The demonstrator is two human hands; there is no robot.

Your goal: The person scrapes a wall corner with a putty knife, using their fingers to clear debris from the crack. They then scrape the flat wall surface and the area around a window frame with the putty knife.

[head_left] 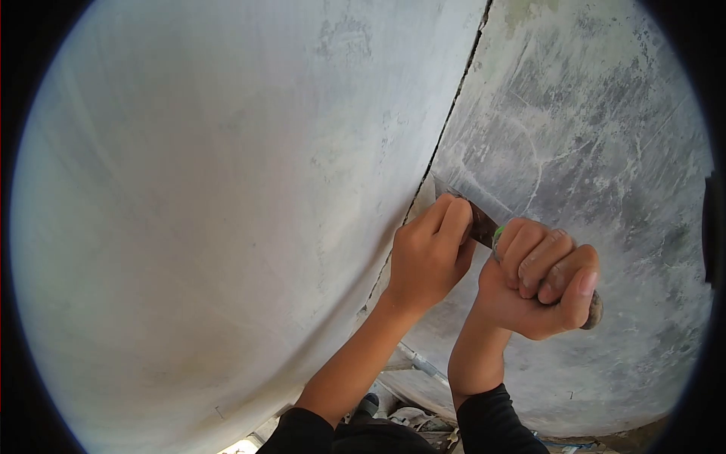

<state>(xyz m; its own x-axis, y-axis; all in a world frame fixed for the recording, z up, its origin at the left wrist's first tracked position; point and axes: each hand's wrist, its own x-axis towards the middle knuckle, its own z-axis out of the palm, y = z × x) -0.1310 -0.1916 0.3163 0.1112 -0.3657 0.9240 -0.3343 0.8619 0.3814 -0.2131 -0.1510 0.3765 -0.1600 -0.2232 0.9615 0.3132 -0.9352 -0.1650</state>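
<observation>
My right hand (538,280) is closed around the handle of a hand tool with a flat, rusty-brown blade (482,225). The rounded butt of the handle (595,312) sticks out below the fist, and something green shows at its front end. My left hand (432,253) is closed with curled fingers over the forward part of the blade, right beside the dark crack (434,155) between two wall surfaces. Those fingers hide much of the blade and its tip, so its exact kind does not show.
A smooth pale wall (204,197) fills the left side. On the right stands a grey, blotchy wall (605,151) with scratches and whitish marks. Below, between my arms, a foot in a dark shoe (368,403) and some debris (412,418) show on the floor.
</observation>
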